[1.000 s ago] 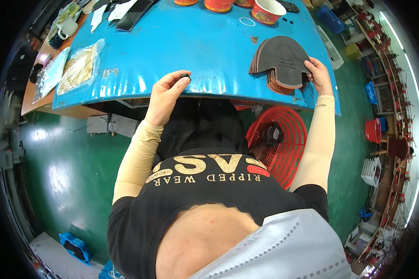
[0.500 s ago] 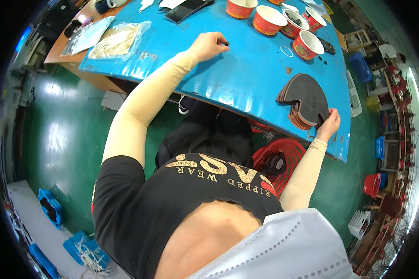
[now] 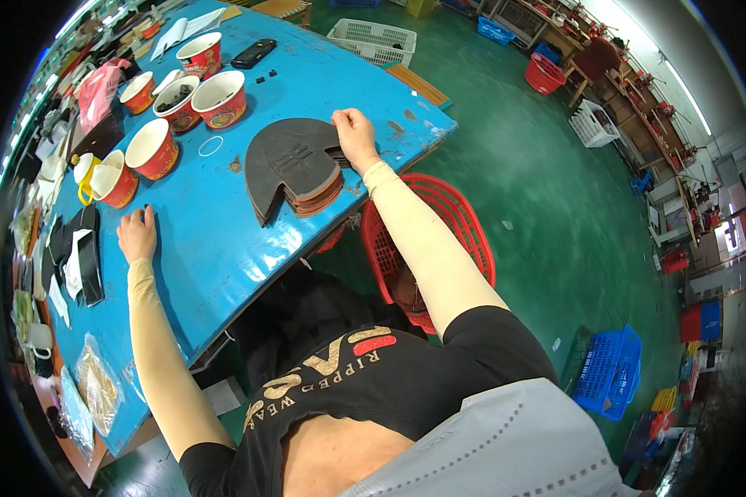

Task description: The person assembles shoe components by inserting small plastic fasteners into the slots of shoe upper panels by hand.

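A stack of dark, fan-shaped flat pieces (image 3: 294, 161) with reddish-brown edges lies near the table's front edge. The top one carries an embossed pattern and has a notch cut into it. My right hand (image 3: 356, 139) is closed at the stack's right rim, beside the notch; what its fingertips grip is hidden. My left hand (image 3: 137, 235) hovers at or rests on the blue table (image 3: 215, 195), left of the stack. Between its thumb and fingers it pinches a small black piece (image 3: 147, 208).
Red paper bowls (image 3: 152, 151) stand beyond my hands, one holding black bits (image 3: 174, 98). A black phone (image 3: 254, 54) and a white ring (image 3: 210, 147) lie nearby. Below the table edge stands a red basket (image 3: 464, 228). At far left are a black case (image 3: 89, 263) and a plastic bag (image 3: 99, 385).
My view has swung to the right. The left hand, still pinching the small black piece, has come closer to the bowls. The right hand stays at the stack's rim.
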`<state>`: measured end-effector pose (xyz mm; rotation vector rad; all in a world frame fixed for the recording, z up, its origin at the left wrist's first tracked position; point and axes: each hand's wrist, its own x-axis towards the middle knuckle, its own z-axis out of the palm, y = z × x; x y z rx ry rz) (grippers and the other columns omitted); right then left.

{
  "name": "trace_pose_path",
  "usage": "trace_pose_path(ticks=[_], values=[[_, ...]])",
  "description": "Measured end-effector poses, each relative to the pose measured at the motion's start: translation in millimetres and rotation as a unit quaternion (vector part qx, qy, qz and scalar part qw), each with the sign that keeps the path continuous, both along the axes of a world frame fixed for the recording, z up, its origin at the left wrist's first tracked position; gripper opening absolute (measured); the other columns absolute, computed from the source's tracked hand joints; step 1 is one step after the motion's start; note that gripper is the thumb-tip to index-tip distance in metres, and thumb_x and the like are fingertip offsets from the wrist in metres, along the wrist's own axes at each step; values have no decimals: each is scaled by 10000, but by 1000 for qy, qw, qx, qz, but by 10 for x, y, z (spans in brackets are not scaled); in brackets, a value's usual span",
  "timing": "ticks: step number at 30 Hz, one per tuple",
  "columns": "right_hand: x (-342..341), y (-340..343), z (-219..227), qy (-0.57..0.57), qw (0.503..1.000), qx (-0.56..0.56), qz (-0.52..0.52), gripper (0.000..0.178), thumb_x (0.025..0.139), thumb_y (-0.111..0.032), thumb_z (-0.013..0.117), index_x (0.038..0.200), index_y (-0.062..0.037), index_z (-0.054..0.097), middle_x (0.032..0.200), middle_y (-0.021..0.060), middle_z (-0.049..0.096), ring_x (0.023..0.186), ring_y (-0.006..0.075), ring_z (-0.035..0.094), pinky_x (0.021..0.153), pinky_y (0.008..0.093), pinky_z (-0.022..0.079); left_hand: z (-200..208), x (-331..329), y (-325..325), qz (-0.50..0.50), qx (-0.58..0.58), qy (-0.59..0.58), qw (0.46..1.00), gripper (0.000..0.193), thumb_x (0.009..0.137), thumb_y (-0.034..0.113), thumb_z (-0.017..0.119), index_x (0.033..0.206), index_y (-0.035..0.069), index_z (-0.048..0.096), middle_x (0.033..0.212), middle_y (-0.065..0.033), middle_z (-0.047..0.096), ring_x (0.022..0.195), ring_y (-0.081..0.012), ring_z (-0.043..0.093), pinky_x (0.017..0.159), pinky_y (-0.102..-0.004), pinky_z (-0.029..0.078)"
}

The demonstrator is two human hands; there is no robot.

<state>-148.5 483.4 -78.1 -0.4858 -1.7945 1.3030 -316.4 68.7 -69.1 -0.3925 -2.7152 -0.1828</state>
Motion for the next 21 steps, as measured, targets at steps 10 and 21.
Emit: trace_pose_path(ticks=[10, 21], values=[[-79, 1, -87, -4, 999, 47, 5, 226, 843, -228, 601, 843, -4, 626, 749, 104, 641, 702, 170, 592, 661, 315, 471, -298, -116, -255, -55, 225, 41, 972, 427, 840, 25, 433, 1264, 58, 463, 1117, -221, 590, 996, -365, 588, 835, -426, 473], [-91, 60, -173, 1, 999, 17, 32, 230, 853, -223, 600, 852, 6, 624, 802, 109, 652, 733, 174, 594, 694, 326, 471, -112, 71, -265, -11, 86, 197, 976, 189, 802, 179, 607, 977, 108, 617, 881, -94, 646, 898, -275, 598, 716, -419, 466]])
